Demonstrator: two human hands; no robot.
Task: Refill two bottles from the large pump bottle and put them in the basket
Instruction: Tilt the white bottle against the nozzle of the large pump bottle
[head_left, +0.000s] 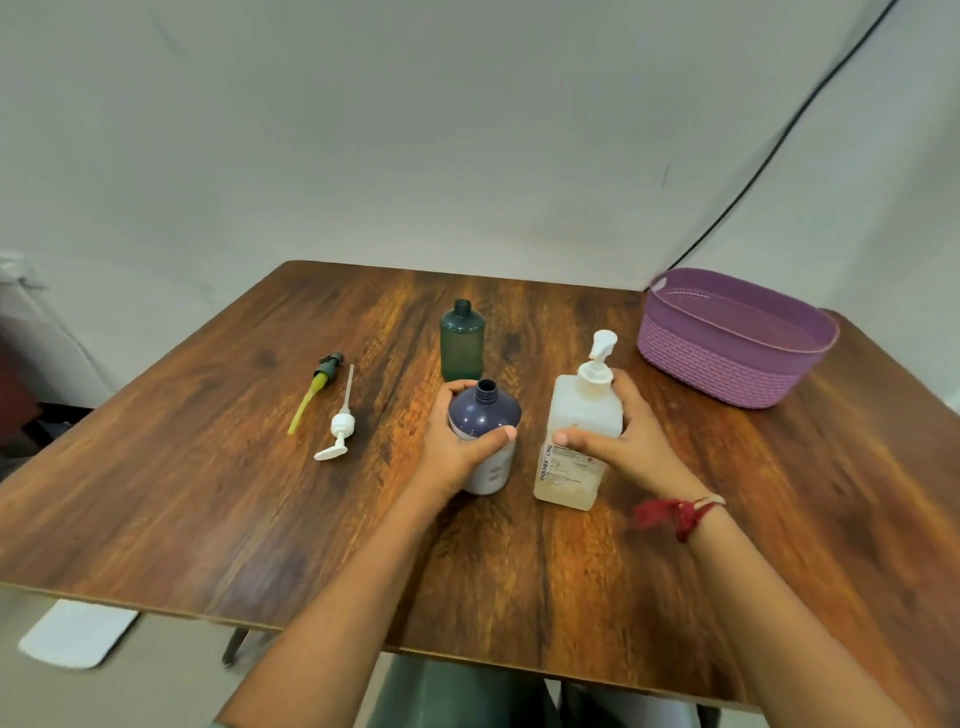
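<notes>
While both bottles stand straight up on the table, each hand holds one. The left hand is curled round the dark purple bottle, which has no top on. The right hand is curled round the big pump bottle, just beside it at 3 o'clock. The open mouth is at 9 o'clock from the pump, but the spout seems to point toward 12. I think it must turn. The green bottle waits at 12 o'clock, the basket at 2.
</notes>
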